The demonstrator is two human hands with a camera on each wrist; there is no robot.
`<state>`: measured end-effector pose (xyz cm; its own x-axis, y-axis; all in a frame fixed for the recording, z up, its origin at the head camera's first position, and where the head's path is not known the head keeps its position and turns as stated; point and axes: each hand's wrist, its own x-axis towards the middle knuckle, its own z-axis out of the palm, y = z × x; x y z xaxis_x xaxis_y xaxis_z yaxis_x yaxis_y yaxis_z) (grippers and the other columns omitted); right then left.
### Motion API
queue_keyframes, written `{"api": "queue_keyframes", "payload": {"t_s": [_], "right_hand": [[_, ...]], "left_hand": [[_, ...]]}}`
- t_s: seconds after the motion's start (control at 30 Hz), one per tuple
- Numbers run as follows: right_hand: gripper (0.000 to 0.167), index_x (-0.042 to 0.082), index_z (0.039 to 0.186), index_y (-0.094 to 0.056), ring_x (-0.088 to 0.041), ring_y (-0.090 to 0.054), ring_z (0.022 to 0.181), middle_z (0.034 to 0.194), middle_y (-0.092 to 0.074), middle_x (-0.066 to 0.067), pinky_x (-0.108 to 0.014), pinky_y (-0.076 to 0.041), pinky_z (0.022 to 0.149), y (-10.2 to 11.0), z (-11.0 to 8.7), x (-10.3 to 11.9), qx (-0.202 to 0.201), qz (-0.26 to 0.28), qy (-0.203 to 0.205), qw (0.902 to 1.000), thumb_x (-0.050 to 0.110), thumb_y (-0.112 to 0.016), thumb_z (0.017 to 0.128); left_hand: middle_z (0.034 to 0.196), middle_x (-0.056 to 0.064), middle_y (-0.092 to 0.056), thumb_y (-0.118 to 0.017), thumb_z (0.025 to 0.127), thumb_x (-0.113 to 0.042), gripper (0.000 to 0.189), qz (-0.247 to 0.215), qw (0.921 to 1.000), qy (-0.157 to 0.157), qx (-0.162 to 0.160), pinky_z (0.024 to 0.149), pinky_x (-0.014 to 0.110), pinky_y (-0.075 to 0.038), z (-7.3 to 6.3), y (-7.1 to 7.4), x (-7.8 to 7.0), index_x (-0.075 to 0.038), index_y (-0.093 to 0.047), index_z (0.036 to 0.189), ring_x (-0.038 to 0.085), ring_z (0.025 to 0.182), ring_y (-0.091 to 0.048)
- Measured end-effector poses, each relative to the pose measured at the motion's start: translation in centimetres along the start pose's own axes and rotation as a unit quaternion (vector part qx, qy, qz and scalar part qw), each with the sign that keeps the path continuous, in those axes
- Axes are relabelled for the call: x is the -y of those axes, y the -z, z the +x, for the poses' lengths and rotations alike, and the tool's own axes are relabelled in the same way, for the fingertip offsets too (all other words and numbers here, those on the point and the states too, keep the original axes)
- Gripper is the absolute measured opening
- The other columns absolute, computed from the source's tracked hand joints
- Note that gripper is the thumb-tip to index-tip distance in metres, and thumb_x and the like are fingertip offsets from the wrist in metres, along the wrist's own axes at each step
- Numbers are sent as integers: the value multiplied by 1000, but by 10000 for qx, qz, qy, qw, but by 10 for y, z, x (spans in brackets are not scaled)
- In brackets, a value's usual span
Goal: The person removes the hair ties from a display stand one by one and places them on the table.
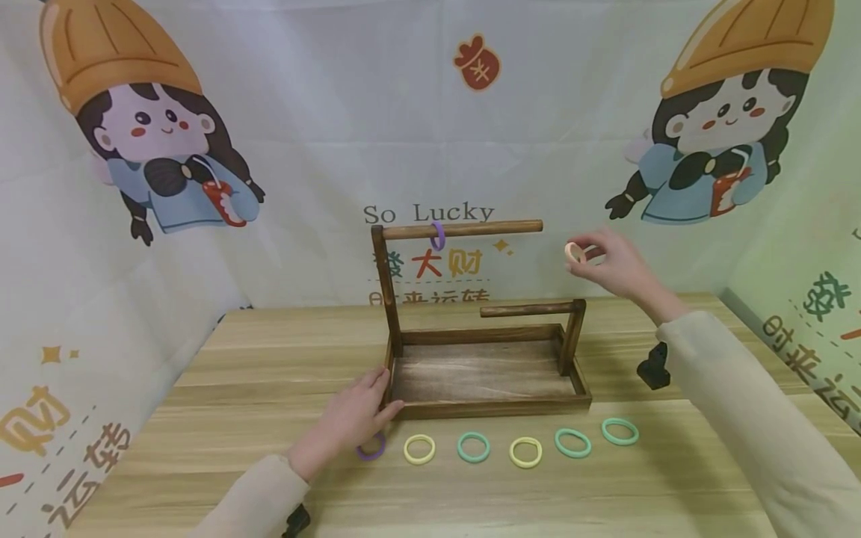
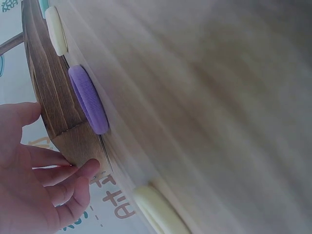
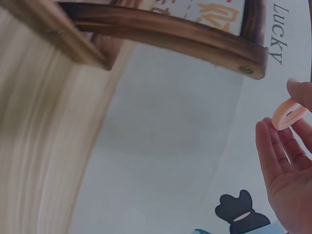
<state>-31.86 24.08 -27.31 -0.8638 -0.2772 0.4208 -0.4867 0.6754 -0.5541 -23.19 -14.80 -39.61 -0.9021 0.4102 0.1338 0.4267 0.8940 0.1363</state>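
Observation:
A dark wooden rack (image 1: 491, 409) has a shallow tray base, a tall post with a long upper bar, and a short post with a lower bar. My left hand (image 1: 353, 411) holds its near left corner, thumb at the front wall and fingers along the side. A purple hair tie (image 1: 438, 235) hangs on the upper bar. Out beyond that bar's free right end, my right hand (image 1: 612, 263) pinches a peach hair tie (image 3: 282, 115) between thumb and fingers, up in the air. Another purple hair tie (image 2: 88, 100) lies on the table, partly behind my left hand in the head view.
Along the front of the rack lie yellow hair ties (image 1: 419, 450) and green hair ties (image 1: 474, 447) in a loose row. Another yellowish hair tie (image 2: 161, 212) lies left of the rack corner in the left wrist view. A printed cloth (image 1: 309, 149) hangs behind the wooden table (image 1: 269, 359).

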Motion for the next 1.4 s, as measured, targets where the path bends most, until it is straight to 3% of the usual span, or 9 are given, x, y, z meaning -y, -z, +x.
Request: {"api": "queue_keyframes", "payload": {"t_s": [0.2, 0.5, 0.9, 1.4], "right_hand": [[37, -7, 112, -54, -32, -53, 85, 97, -51, -18, -41, -47, 67, 2, -12, -7, 99, -134, 202, 9997, 12, -64, 81], [38, -8, 111, -55, -27, -53, 80, 89, -47, -13, -16, -45, 61, 2, -32, -17, 121, -95, 278, 9995, 10, -66, 79], [37, -9, 108, -56, -26, -52, 78, 88, -51, -12, -23, -48, 61, 5, -71, -31, 143, -232, 401, 9988, 5, -68, 76], [38, -6, 108, -57, -18, -52, 76, 90, -52, -8, -24, -50, 62, -3, -117, -54, 589, -116, 470, 9971, 3, -70, 74]], "left_hand": [[129, 24, -39, -48, 88, -42, 64, -14, 10000, 19, 21, 86, 48, -40, -1, 2, -2, 9, -40, 126, 39, 113, -41], [129, 23, -39, -48, 88, -43, 64, 52, 10000, 58, 39, 84, 47, -42, -1, 2, -2, 8, -41, 126, 38, 112, -42], [129, 23, -39, -49, 88, -42, 64, 70, 9999, 67, 69, 86, 47, -41, -1, 4, -3, 8, -41, 126, 38, 113, -41], [130, 23, -39, -48, 88, -43, 64, 34, 9999, 92, 96, 87, 47, -40, 0, 4, -2, 8, -40, 127, 38, 114, -40]]}}
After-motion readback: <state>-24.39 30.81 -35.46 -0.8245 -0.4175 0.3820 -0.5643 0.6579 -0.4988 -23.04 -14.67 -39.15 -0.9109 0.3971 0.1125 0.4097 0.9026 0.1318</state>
